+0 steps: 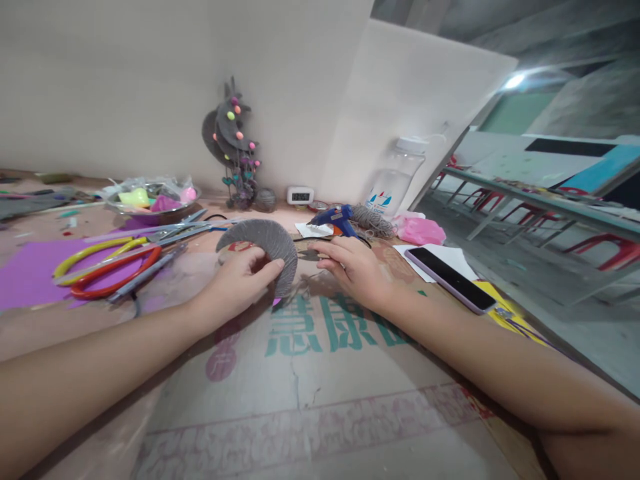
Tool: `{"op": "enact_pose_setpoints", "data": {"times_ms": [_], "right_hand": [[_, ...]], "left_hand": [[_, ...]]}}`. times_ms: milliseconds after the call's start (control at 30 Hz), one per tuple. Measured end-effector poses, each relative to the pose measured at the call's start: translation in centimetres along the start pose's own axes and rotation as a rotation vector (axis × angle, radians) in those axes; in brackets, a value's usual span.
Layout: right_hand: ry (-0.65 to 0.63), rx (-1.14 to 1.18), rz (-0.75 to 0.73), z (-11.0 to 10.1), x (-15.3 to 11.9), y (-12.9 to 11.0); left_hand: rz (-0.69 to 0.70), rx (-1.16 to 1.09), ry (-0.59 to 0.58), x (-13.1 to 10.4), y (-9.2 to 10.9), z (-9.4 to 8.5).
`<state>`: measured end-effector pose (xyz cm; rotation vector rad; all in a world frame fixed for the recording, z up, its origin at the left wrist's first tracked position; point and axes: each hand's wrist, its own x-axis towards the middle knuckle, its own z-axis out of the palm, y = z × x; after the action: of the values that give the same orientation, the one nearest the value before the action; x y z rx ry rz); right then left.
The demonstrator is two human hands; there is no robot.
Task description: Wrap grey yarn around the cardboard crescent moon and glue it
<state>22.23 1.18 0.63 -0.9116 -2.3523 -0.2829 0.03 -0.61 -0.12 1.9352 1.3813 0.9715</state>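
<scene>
My left hand (245, 277) is closed on a crescent (285, 257) wrapped in grey yarn, its thumb on the front face. The crescent is held up off the cardboard, its curved back toward the right. A small purple bit (277, 302) shows at its lower tip. Just right of the crescent is my right hand (356, 270), with thumb and fingers drawn together. At its fingertips is a small dark grey piece (307, 255), too unclear to name. Thin strands of yarn (306, 283) trail below, between the hands.
Scissors with red and yellow handles (107, 267) and a bowl of bright materials (155, 215) are left. Behind stand a decorated crescent ornament (233, 133), a timer (300, 195), a blue glue gun (334, 219), grey yarn (373, 221) and a bottle (397, 177). A phone (450, 279) lies right.
</scene>
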Motion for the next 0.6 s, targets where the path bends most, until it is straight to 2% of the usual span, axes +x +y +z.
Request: {"op": "enact_pose_setpoints", "data": {"times_ms": [267,600], "right_hand": [[-0.004,-0.003,-0.007,0.25,-0.18,-0.05],[-0.011,0.052,0.008,0.27,-0.24,0.05]], "left_hand": [[0.016,0.004,-0.023,-0.06,0.12,-0.02],[-0.003,-0.129,-0.099,-0.13,0.09,-0.08]]}}
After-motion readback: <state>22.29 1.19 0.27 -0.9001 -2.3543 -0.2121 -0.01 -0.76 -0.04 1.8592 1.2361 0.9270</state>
